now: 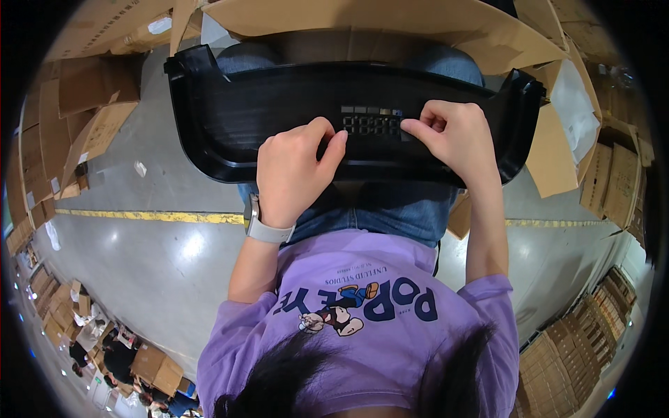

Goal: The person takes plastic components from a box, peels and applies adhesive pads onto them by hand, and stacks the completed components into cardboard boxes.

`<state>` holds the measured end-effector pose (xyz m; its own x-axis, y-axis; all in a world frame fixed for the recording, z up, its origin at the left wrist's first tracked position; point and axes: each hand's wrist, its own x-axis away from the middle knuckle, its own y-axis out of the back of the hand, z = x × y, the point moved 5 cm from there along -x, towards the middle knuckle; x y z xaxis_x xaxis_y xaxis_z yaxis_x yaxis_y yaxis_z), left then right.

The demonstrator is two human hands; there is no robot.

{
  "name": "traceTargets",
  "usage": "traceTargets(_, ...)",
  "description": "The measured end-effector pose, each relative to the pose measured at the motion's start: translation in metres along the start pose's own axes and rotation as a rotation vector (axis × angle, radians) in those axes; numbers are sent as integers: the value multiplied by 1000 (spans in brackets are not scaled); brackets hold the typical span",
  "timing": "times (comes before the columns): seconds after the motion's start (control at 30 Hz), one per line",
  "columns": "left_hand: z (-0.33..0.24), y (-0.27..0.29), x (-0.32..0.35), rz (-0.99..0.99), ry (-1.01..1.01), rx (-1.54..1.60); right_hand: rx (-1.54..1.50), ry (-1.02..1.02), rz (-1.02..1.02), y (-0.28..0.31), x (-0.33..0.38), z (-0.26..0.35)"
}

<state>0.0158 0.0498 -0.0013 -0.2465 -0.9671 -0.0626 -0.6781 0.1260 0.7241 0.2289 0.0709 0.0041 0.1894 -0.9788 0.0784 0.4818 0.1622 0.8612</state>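
A long black plastic tray (279, 118) is rested across the lap, on blue jeans (390, 209). Its near rim is gripped by the left hand (296, 171); a small grey keypad strip (373, 122) inside it is pinched by the right hand (453, 136). An open cardboard box (390, 21) is seen just behind.

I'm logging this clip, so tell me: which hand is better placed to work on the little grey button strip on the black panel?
Right, probably. The right hand has its fingertips pinched at the end of the button strip on the black panel. The left hand rests beside the strip, its thumb just short of it.
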Motion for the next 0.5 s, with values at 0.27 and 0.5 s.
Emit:
traceTargets(0.27, -1, 0, 9, 4, -6, -49, -19, -122, 25, -7, 4, -5)
traceTargets(0.5, 0, -2, 0, -11, -22, -78, 90, -50, 88, -2, 2, -5)
